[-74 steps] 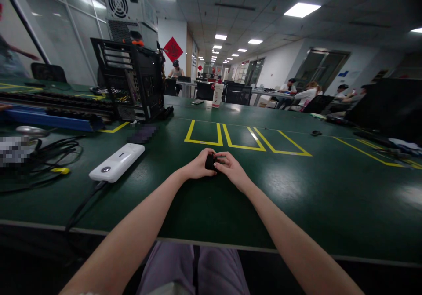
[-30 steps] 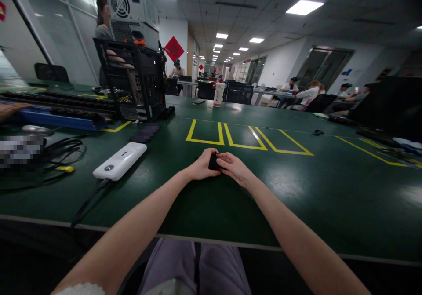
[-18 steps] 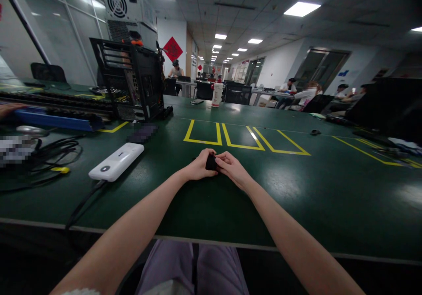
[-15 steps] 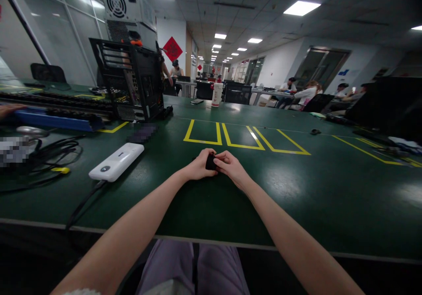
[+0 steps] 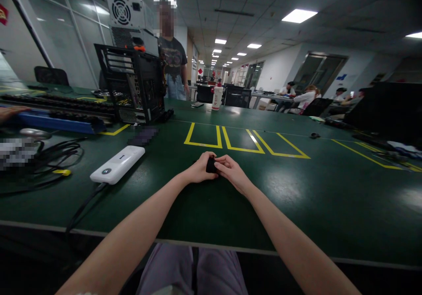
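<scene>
A small black object [image 5: 211,165] is held between my two hands, just above the green table [image 5: 211,211]. My left hand [image 5: 199,169] is wrapped round its left side, thumb below and fingers above. From the right, my right hand [image 5: 231,172] pinches its edge with thumb and fingertips. What the object is cannot be made out, as the fingers cover part of it. Beyond the hands, yellow tape outlines [image 5: 242,149] mark the tabletop.
At left lie a white power bank [image 5: 118,165] with a cable, coiled black cables [image 5: 49,163] and a blue rail [image 5: 59,121]. An open black computer case [image 5: 141,84] stands behind, near a white bottle [image 5: 216,97]. A person [image 5: 173,62] stands beyond the case.
A standing person has come into view behind the computer case. The view has tilted slightly, so things sit a little lower. Both hands keep their grip on the black object.
</scene>
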`<state>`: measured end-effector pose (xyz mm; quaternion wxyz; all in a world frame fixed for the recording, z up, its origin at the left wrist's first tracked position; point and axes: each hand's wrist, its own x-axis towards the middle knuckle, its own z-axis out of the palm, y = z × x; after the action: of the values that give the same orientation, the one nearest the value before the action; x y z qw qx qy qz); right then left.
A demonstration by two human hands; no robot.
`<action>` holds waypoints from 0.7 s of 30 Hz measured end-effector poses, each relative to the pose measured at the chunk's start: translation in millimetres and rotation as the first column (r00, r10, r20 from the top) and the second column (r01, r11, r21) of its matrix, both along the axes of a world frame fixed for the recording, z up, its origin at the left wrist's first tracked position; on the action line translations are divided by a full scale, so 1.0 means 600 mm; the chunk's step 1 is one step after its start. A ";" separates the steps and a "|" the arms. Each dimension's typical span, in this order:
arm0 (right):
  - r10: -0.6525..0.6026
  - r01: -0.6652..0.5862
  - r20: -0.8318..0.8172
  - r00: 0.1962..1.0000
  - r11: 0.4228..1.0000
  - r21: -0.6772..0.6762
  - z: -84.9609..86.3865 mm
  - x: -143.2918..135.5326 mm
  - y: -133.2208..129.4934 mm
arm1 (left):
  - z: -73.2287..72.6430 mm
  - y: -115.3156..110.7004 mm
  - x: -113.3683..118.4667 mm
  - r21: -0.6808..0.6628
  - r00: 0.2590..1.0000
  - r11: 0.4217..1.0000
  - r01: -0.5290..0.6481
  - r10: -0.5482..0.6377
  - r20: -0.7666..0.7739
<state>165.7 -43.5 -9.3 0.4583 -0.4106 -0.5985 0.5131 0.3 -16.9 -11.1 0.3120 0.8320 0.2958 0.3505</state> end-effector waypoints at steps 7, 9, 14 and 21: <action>-0.069 0.068 0.050 0.996 0.998 0.015 -0.017 -0.004 0.012 | -0.005 0.004 0.004 0.006 1.000 1.000 -0.006 0.006 0.018; -0.066 0.065 0.057 0.996 0.998 0.018 -0.016 -0.004 0.012 | -0.006 0.004 0.005 0.007 1.000 1.000 -0.012 0.012 0.026; -0.018 0.016 0.055 0.998 0.999 0.041 -0.002 0.000 0.003 | -0.009 0.006 0.003 0.003 0.999 1.000 -0.021 0.021 0.029; -0.014 0.012 0.064 0.998 0.999 0.041 0.000 0.000 -0.003 | -0.010 0.007 0.003 0.003 1.000 1.000 -0.017 0.017 0.020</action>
<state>166.0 -45.5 -9.2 0.4505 -0.4212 -0.6206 0.4842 1.8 -12.7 -17.2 0.3109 0.8263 0.2992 0.3620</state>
